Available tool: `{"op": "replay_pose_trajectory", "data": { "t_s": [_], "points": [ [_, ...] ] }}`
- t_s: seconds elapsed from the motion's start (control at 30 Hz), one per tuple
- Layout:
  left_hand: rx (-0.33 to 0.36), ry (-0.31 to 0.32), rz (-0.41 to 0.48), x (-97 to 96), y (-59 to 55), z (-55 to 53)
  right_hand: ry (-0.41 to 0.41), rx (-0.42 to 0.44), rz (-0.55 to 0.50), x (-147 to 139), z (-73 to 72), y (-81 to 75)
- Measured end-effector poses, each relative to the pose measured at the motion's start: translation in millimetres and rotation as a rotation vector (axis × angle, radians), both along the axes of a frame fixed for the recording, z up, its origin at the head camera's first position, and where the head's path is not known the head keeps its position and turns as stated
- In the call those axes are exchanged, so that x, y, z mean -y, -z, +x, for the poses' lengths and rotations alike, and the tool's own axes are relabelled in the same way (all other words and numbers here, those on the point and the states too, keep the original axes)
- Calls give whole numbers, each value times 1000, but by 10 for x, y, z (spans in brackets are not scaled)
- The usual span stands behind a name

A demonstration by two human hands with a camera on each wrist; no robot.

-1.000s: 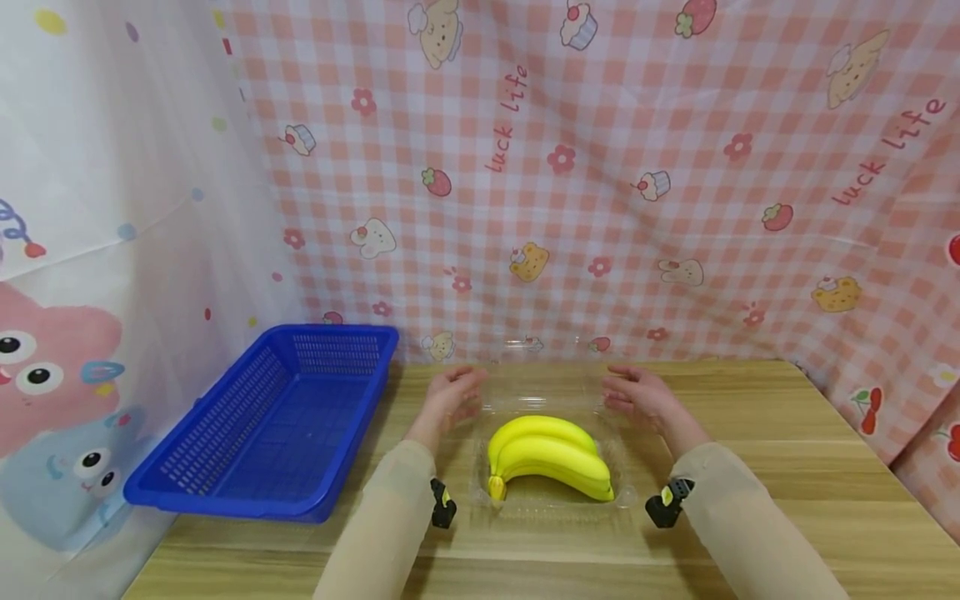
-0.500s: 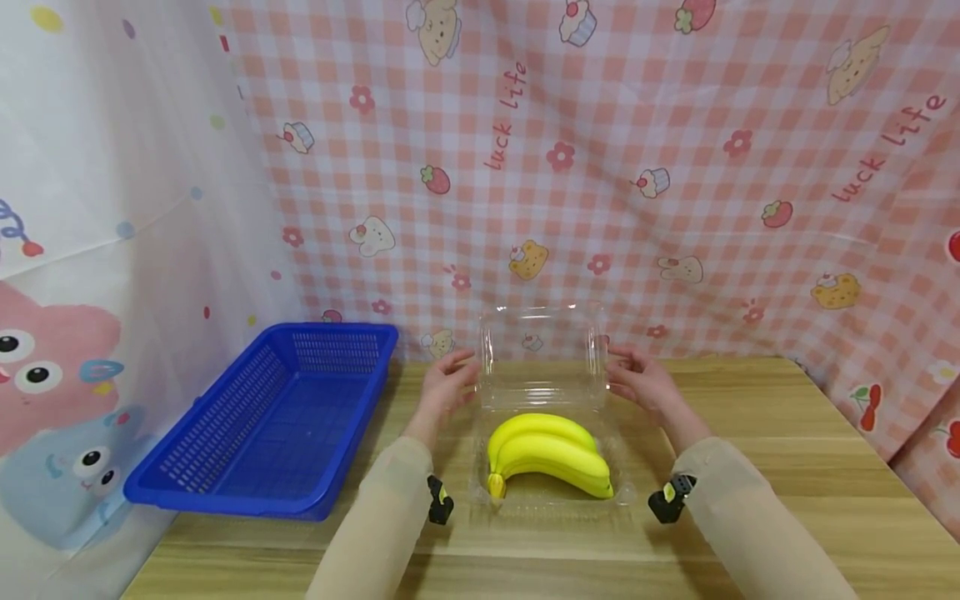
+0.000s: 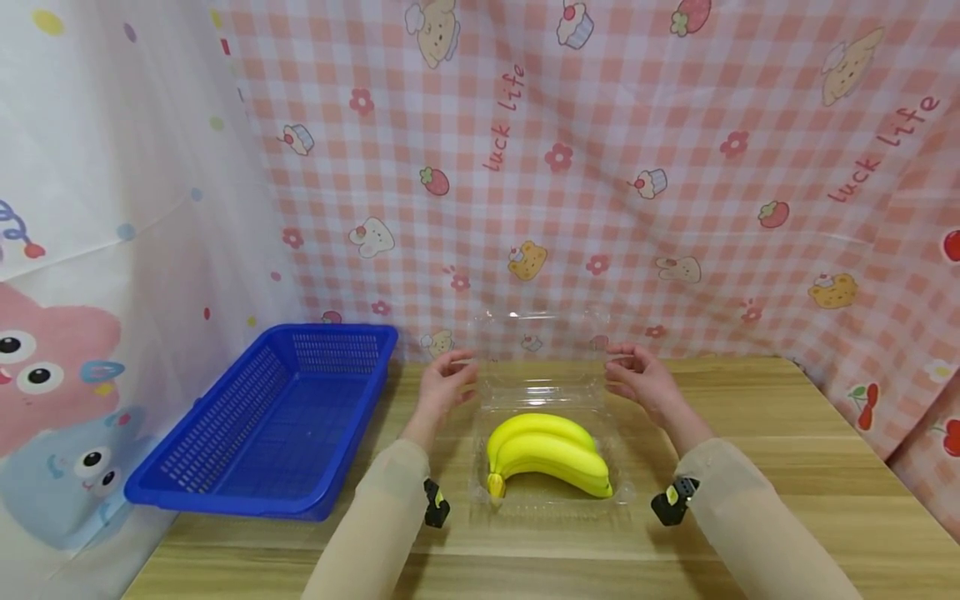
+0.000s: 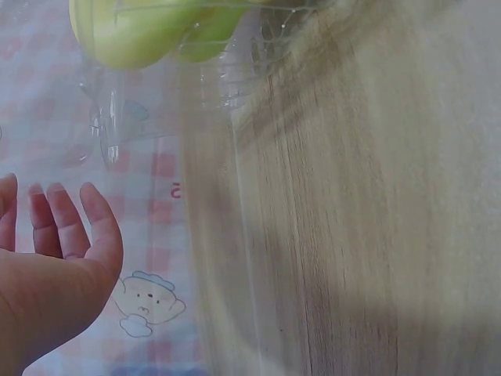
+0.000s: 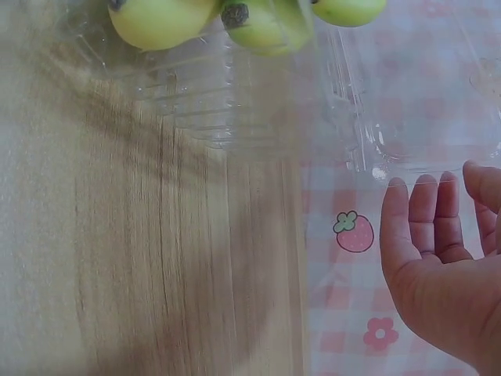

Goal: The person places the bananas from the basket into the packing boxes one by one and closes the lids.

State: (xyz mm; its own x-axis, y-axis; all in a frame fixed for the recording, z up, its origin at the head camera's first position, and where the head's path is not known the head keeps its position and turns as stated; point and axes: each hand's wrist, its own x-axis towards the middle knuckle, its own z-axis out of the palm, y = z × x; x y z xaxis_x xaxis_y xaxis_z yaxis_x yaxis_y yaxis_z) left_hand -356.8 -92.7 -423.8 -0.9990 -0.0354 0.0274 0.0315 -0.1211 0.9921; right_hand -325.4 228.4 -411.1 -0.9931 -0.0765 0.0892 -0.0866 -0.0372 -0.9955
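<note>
A bunch of yellow bananas [image 3: 547,454] lies in the base of a clear plastic clamshell box [image 3: 551,504] on the table. The box's hinged lid [image 3: 542,392] stands raised at the back. To its left is my left hand [image 3: 447,385], fingers loosely bent and holding nothing; in the left wrist view this hand [image 4: 66,258] shows a gap between its fingertips and the lid. On the opposite side, my right hand [image 3: 641,383] has relaxed fingers too. In the right wrist view, the fingertips of that hand [image 5: 442,258] are right at the lid's edge [image 5: 423,168].
A blue plastic basket [image 3: 300,433] stands on the left of the wooden table [image 3: 787,467]. Behind the table hangs a pink checked cloth [image 3: 660,308], with a white patterned cloth [image 3: 172,242] at the left.
The lid has swung up from a lower backward lean, then tipped slightly back again. Both hands have risen a little beside it. The bananas and basket have not moved.
</note>
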Motion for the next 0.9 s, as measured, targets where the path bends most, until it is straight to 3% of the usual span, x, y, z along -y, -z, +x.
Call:
{"op": "replay_pose_trajectory", "data": {
  "t_s": [0.57, 0.9],
  "points": [
    [-139, 38, -65, 64, 2, 89, -13, -52, 87, -38, 51, 32],
    [-276, 102, -113, 136, 48, 145, -65, -110, 102, -84, 129, 45]
  ]
}}
